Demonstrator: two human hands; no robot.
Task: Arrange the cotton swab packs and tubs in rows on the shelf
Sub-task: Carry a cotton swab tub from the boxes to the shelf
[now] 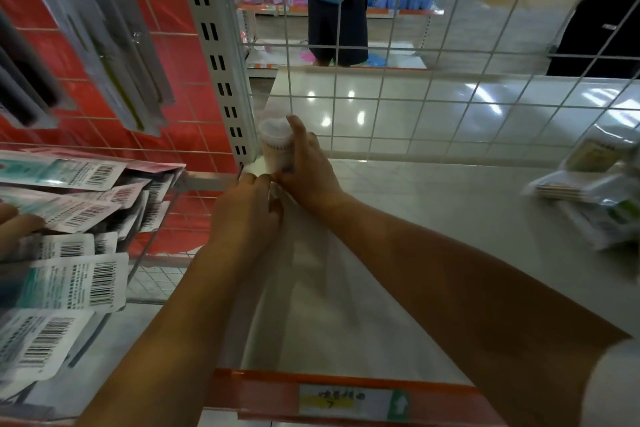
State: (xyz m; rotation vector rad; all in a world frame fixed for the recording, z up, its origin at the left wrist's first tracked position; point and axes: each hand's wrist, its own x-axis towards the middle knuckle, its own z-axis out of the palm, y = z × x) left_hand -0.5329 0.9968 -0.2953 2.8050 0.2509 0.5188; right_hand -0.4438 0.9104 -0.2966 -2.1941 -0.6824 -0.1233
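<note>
A clear round tub of cotton swabs point(275, 142) stands in the back left corner of the white shelf point(433, 218), against the wire grid. My right hand point(306, 170) is wrapped around the tub from the right, thumb up along its side. My left hand point(247, 215) rests just in front of the tub with its fingers curled at the tub's base; whether it grips anything is unclear. A loose heap of cotton swab packs point(595, 191) in clear bags lies at the right end of the shelf, blurred.
A wire grid point(381, 97) backs the shelf, a slotted upright point(221, 55) stands at its left. Left of that, a wire basket point(152, 225) holds several barcoded sachets. The shelf's orange price rail point(346, 399) runs along the front. A person point(337, 3) stands in the aisle behind.
</note>
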